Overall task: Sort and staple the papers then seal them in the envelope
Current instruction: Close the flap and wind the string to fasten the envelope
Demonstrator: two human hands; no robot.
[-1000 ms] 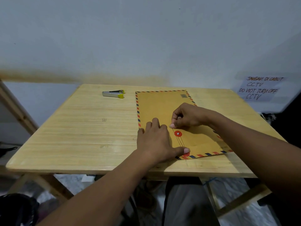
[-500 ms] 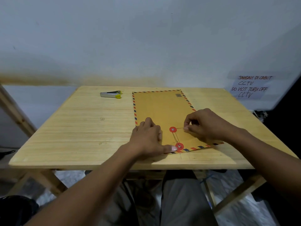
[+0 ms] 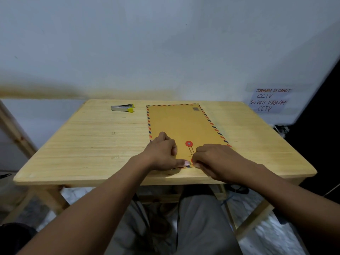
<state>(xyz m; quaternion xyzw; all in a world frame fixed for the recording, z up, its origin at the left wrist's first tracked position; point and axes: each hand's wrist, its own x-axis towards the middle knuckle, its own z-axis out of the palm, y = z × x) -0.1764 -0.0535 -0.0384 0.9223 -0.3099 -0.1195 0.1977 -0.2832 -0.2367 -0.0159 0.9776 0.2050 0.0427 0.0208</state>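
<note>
Left hand (image 3: 161, 153), fingers curled, thumbs the envelope (image 3: 180, 124) flat; right hand (image 3: 217, 159) pinches the string (image 3: 190, 151). Best kept taut, looped snugly round both buttons (image 3: 189, 143).

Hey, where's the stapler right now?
In the head view, the stapler lies near the far edge of the table, on its left part, just left of the envelope's far corner and not touching it.
</note>
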